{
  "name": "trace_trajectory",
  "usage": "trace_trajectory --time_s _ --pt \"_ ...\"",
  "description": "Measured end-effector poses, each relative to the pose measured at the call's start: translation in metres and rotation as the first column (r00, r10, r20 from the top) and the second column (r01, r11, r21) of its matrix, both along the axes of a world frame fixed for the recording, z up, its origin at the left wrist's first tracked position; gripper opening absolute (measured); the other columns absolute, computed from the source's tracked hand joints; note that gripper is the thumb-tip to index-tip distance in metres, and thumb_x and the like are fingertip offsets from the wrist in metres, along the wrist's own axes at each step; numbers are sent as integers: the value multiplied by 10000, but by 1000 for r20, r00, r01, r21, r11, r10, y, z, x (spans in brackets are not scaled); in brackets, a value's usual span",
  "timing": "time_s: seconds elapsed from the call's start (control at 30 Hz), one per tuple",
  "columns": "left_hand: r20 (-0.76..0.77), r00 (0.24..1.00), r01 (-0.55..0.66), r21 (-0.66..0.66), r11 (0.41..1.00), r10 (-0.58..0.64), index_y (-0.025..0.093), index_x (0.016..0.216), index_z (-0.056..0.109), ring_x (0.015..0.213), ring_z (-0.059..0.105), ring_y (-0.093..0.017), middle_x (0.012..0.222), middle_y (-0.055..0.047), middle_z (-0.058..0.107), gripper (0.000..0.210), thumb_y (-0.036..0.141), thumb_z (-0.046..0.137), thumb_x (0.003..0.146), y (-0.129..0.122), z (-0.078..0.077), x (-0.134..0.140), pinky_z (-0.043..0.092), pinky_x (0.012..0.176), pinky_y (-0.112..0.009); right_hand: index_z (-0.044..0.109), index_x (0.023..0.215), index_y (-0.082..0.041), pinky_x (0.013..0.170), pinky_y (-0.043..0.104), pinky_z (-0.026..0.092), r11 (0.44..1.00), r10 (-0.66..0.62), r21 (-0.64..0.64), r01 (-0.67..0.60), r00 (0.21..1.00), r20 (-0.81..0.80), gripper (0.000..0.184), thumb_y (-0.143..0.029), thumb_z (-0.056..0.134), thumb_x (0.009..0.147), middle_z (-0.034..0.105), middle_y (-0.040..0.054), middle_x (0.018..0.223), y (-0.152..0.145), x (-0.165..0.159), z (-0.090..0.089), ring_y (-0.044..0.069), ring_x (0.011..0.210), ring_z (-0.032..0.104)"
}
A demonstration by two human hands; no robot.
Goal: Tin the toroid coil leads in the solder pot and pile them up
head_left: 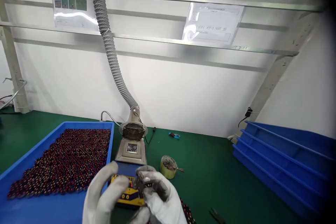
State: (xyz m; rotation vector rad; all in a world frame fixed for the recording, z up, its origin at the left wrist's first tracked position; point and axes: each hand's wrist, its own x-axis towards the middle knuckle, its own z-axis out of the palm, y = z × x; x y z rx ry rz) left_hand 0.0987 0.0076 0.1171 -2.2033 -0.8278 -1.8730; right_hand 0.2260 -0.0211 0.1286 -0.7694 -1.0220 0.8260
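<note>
My left hand point(105, 196), in a pale glove, is raised at the bottom centre with its fingers curved and apart. Nothing shows between them. Beside it, my right hand point(164, 196) wears a white glove with blackened fingertips. Its thumb and fingers are pinched together around something small and dark that I cannot make out. Both hands are in front of a solder pot point(130, 161) with a square metal bath and a yellow and blue front panel, which they partly cover. Below the right hand, a few small dark-red and black coil-like parts point(187, 212) are partly visible.
A blue tray point(112, 140) of many such parts stands left. A fume hood point(133, 126) with a grey hose point(110, 49) hangs over the pot. Right of it are a tin point(168, 173) with a spoon, a small blue tool point(174, 135), dark pliers point(217, 216) and stacked blue trays point(283, 168).
</note>
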Motion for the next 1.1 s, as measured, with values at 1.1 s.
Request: trace_trajectory --time_s 1.1 --pt "-297 938 189 0 982 -181 184 1041 573 887 621 -197 950 -64 684 256 184 565 785 19 13 -13 530 719 -321 681 785 -176 738 325 503 976 74 -176 -126 957 -280 288 -276 809 547 696 61 781 13 -7 -29 197 745 642"
